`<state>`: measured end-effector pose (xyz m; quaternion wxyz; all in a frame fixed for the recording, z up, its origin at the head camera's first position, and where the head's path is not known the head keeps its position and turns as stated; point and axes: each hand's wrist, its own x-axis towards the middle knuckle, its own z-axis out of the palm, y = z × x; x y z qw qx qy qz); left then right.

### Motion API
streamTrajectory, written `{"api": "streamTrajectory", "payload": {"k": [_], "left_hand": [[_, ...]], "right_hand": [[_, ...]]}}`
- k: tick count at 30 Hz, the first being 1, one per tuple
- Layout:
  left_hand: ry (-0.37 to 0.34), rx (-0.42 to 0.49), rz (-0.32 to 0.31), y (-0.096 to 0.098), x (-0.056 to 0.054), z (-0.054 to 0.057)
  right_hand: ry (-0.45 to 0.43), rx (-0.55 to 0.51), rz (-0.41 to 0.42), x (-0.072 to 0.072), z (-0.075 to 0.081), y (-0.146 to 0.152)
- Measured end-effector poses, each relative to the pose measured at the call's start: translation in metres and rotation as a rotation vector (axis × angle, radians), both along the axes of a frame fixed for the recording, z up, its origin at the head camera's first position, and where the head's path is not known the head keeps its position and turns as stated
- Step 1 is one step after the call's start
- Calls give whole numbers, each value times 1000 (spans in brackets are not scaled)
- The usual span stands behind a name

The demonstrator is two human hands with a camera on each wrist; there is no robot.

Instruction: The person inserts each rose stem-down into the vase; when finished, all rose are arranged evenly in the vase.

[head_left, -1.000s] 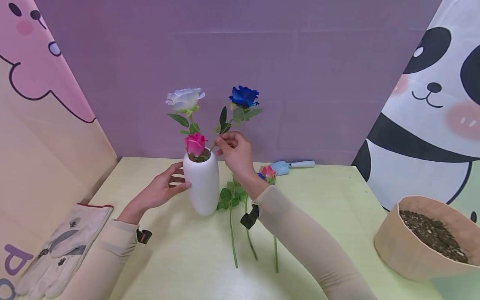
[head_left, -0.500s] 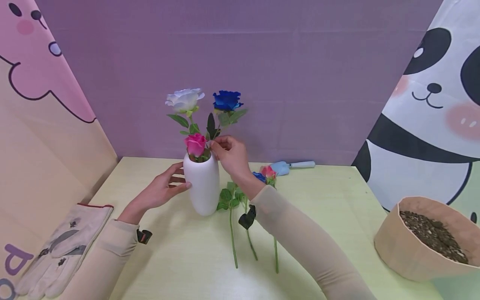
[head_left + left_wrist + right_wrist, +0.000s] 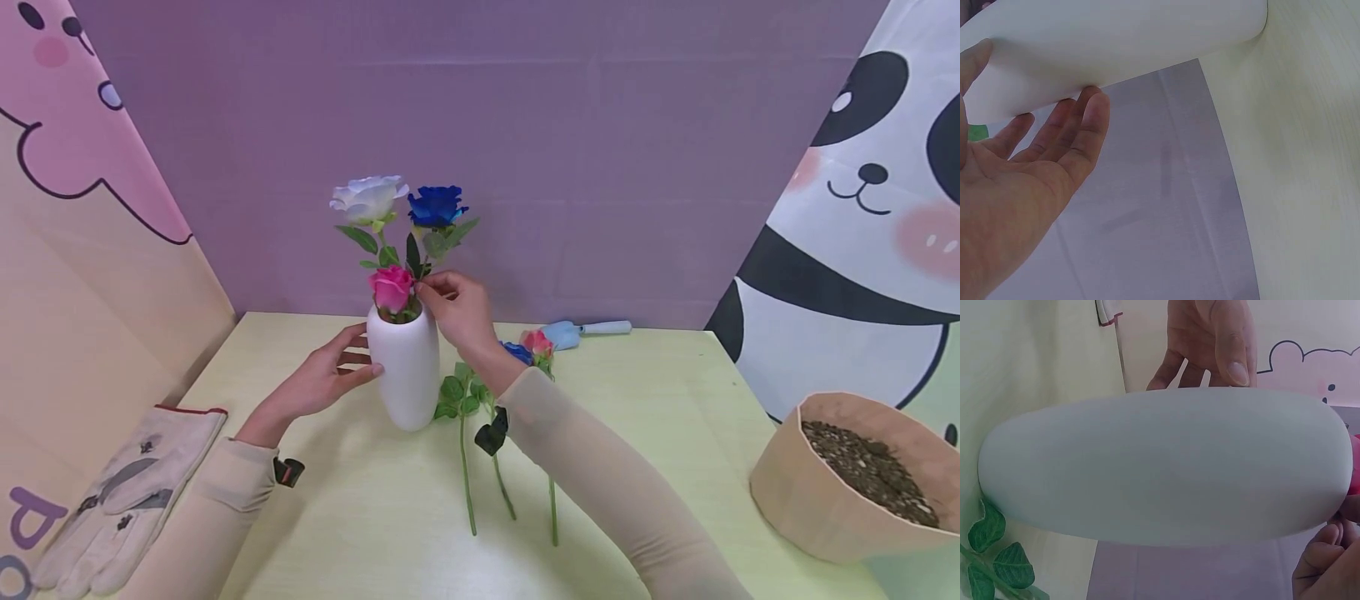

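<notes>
A white vase (image 3: 405,375) stands upright on the table, with a white rose (image 3: 369,200) and a pink rose (image 3: 391,288) in its mouth. My left hand (image 3: 327,377) holds the vase from its left side, thumb in front and fingers behind; in the left wrist view the fingertips (image 3: 1094,103) meet its wall. At the vase's right rim, my right hand (image 3: 459,312) pinches the stem of a blue rose (image 3: 437,206). That stem's lower end is hidden by hand and vase. The right wrist view shows the vase (image 3: 1166,465) lying sideways across the picture, with right-hand fingers at its rim.
Several loose stems lie right of the vase, among them a coral-pink rose (image 3: 537,342) and another blue rose (image 3: 517,352). Behind them is a light-blue trowel (image 3: 562,335). Work gloves (image 3: 135,500) lie at left; a tan pot of soil (image 3: 795,492) stands at right.
My right hand has moved left and slightly down, bringing the blue rose closer to the white one and its stem over the vase's mouth. The left hand and vase have stayed put.
</notes>
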<state>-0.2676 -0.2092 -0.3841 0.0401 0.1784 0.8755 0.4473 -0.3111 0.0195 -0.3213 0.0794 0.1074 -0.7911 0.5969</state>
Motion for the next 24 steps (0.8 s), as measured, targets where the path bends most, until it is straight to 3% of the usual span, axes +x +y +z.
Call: {"api": "streamTrajectory", "payload": {"k": [11,24], "left_hand": [[5,-19,4,0,0,1],[6,-30,10,1,-1,1]], "right_hand": [[-28,32,34,0,0,6],[-72,56,106,9,0,22]]}}
